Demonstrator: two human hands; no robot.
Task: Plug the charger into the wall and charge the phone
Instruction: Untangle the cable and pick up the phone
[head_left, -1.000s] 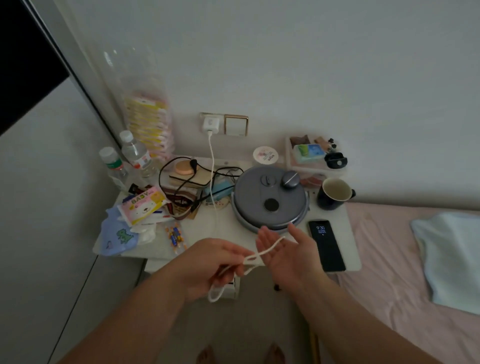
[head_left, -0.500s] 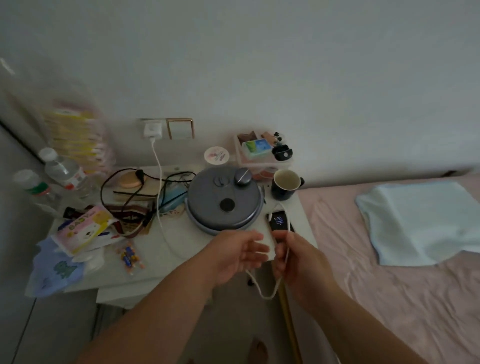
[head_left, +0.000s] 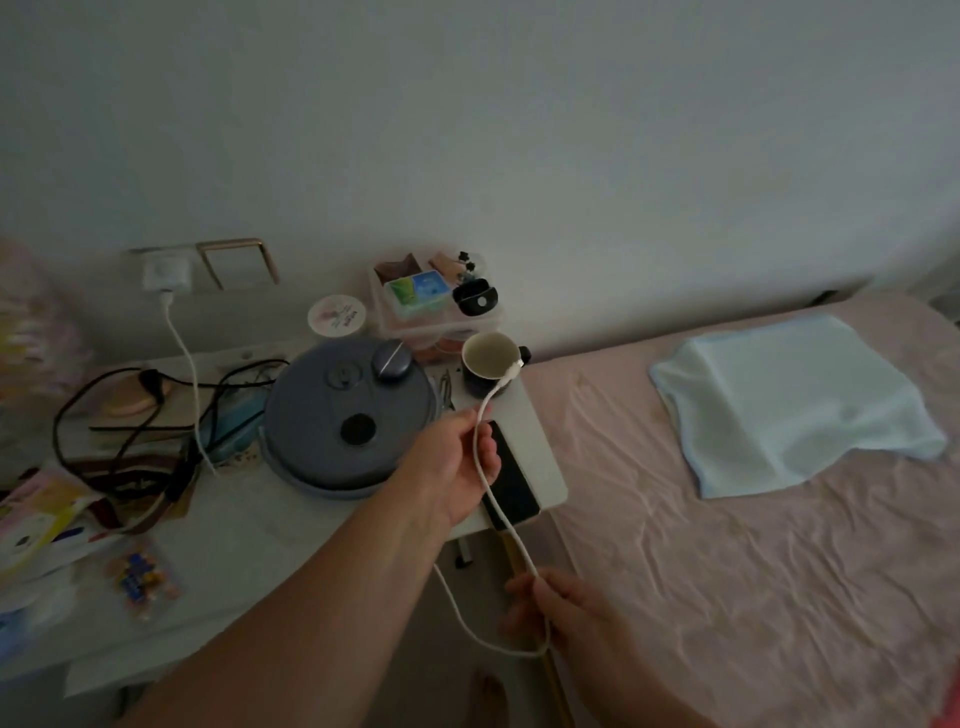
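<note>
A white charger sits plugged into the wall socket, and its white cable runs down onto the bedside table. My left hand pinches the cable near its free end, and the plug tip sticks up in front of the dark mug. My right hand grips the same cable lower down, below the table edge, where it hangs in a loop. The black phone lies flat near the table's right edge, partly hidden by my left hand. The plug is apart from the phone.
A round grey appliance fills the table's middle. A dark mug and a clear box of small items stand behind the phone. Black cords and packets clutter the left. A pink bed with a blue towel lies right.
My hands have separated: the left rose over the phone with the cable end, the right dropped below the table edge. The view swung right.
</note>
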